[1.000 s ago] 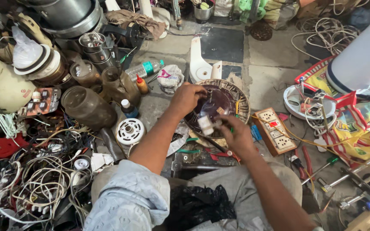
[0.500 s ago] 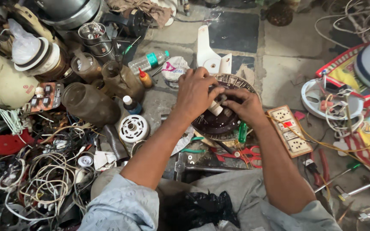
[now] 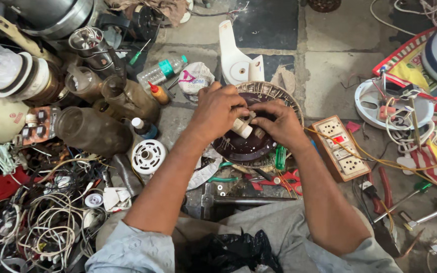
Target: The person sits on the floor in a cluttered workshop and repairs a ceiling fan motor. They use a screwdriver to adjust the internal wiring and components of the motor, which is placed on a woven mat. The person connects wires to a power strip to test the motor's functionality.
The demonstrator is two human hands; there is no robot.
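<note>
From the head view, both hands meet over a round fan motor point(image 3: 251, 146) lying on the stone floor point(image 3: 330, 76). The left hand point(image 3: 217, 112) and right hand point(image 3: 278, 124) each have their grip closed on a small white cylindrical part point(image 3: 242, 128) at the motor's centre. A switchboard point(image 3: 341, 147) lies just right.

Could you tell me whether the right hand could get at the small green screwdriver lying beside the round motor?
Probably yes: the small green screwdriver lies uncovered just below the right hand, beside the round motor.
</note>
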